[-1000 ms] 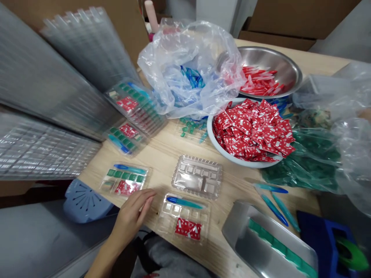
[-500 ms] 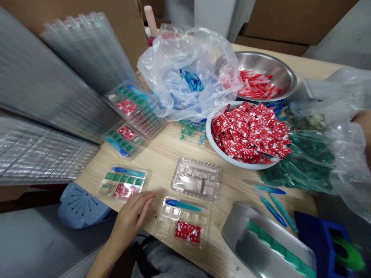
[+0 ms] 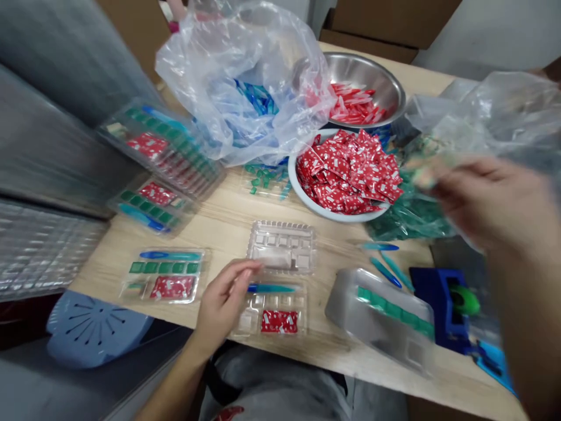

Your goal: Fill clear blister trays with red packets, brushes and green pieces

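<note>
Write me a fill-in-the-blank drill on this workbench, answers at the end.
1. The white bowl is heaped with ____ patterned packets.
2. In the filled tray just left of the left hand, ____ green squares form a row.
3. Just beyond the grey container lie ____ loose bluish sticks.
4. The slotted plastic stool below the table edge is coloured ____.

Missing words: red; five; three; blue.
</note>
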A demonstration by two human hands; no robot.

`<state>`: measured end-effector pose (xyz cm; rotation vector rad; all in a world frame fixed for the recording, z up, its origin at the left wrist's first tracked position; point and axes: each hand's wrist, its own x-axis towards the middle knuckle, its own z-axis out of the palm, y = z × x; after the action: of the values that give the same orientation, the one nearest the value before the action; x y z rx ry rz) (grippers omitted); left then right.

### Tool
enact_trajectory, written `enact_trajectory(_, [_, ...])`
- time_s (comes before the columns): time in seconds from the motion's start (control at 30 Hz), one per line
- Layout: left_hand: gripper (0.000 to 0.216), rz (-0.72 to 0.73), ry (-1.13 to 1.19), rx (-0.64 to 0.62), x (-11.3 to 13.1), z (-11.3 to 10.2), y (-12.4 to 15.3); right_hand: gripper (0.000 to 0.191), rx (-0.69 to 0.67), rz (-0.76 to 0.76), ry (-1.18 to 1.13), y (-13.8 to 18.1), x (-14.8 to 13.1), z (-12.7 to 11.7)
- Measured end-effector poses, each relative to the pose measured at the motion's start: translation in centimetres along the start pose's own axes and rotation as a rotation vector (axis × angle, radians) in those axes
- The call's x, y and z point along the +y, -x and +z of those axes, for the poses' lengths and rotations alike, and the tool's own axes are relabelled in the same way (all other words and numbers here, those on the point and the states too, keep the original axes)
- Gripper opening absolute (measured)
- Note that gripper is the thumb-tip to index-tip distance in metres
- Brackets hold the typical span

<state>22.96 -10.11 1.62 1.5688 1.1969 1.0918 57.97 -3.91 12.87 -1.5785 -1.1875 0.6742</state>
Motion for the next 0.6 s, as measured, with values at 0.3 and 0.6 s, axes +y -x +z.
enact_trajectory(0.3, [0.032, -0.32, 0.651, -0.365, 2.8, 4.2, -0.2, 0.021, -0.292, 0.419, -0.615, 14.2, 0.8, 11.1])
enact_trajectory(0.6, [0.011, -0.098, -0.178, -0.173, -0.1, -2.7, 1.7, 0.013, -0.131, 0.257, -0.241, 17.3, 2.2, 10.5])
